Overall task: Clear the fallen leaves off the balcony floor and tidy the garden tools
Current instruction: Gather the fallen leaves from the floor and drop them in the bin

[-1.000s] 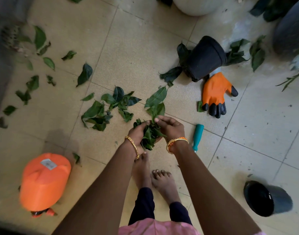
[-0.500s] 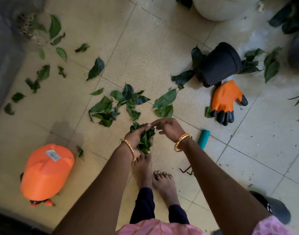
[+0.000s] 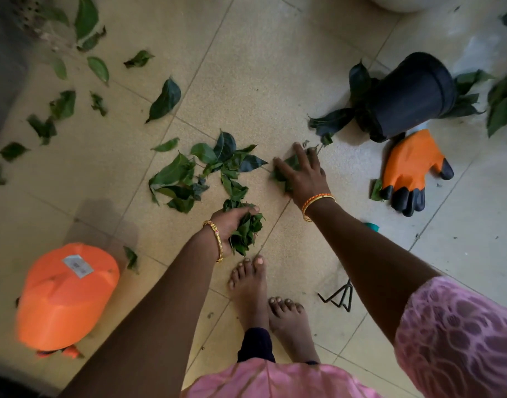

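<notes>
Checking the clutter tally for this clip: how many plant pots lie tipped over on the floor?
2. An orange pot lies at lower left; a black pot lies at upper right, above the glove. A pale rim at the top edge may be another, upright.

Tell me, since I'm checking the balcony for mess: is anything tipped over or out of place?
Yes. The black plastic plant pot lies tipped on its side on the beige tiled floor, leaves around it.

Home balcony garden corner — beige tiled floor [image 3: 246, 67], tipped black plant pot [image 3: 413, 93], orange gardening glove [image 3: 410, 165], scattered leaves [image 3: 200, 170].
</notes>
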The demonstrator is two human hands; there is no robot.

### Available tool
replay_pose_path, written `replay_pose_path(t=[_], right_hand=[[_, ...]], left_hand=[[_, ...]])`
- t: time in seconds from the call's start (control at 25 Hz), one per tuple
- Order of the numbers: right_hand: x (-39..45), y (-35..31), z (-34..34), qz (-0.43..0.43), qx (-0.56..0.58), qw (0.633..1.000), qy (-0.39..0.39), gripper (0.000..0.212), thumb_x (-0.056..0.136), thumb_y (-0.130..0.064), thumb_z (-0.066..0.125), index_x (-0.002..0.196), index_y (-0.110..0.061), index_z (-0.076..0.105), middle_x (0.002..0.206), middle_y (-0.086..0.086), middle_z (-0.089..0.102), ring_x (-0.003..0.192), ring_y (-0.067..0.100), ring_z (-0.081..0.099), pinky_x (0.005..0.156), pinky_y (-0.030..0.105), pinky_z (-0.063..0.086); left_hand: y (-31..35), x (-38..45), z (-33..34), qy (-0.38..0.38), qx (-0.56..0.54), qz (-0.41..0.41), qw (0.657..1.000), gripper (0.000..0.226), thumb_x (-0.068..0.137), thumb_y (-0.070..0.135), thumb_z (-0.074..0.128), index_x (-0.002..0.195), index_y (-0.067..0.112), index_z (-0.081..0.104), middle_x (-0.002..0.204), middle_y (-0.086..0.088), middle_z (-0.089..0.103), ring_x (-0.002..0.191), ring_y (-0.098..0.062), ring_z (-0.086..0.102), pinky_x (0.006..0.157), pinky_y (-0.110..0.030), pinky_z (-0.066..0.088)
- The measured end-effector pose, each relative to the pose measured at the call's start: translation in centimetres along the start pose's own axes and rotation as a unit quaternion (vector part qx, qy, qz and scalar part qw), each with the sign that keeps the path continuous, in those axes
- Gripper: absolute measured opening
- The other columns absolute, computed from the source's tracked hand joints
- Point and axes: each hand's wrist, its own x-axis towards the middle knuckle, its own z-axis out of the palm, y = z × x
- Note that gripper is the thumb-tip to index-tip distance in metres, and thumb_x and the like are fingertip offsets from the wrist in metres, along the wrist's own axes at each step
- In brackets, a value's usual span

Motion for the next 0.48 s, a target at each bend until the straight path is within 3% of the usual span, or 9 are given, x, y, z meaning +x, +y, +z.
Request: replay_pose_path(t=[0.16, 0.32, 0.48], right_hand=[[-1.6, -0.1, 1.3, -0.033, -0.003, 0.995, 0.093, 0.034, 0.094, -0.011, 0.051, 0.128, -0.009, 0.054, 0.134, 0.021, 0.043, 0.123, 0.039, 0.038, 0.092, 0.043, 0.050], [-1.4, 0.5, 1.4, -0.062, -0.005, 0.995, 0.078, 0.028, 0.095, -0.009, 0.047, 0.120, -0.004, 0.059, 0.116, 0.019, 0.054, 0.108, 0.032, 0.049, 0.083, 0.038, 0.049], [-2.7, -0.3, 0.0, 0.050, 0.195, 0.977, 0.067, 0.024, 0.091, -0.008, 0.056, 0.113, -0.009, 0.064, 0.103, 0.015, 0.065, 0.095, 0.029, 0.062, 0.083, 0.040, 0.052]], left_hand=[[-1.3, 0.0, -0.9, 0.017, 0.017, -0.005, 1.000, 0.017, 0.076, 0.019, 0.075, 0.079, 0.011, 0.061, 0.066, -0.008, 0.060, 0.055, -0.020, 0.055, 0.048, -0.021, 0.045], [-1.4, -0.8, -1.1, 0.045, 0.024, 0.008, 0.999, 0.019, 0.076, 0.018, 0.076, 0.085, 0.008, 0.062, 0.069, -0.009, 0.062, 0.061, -0.022, 0.058, 0.053, -0.024, 0.045], [-1.3, -2.6, -0.4, 0.081, 0.018, 0.023, 0.996, 0.036, 0.074, 0.019, 0.079, 0.103, 0.004, 0.064, 0.080, -0.013, 0.065, 0.067, -0.025, 0.061, 0.055, -0.027, 0.049]])
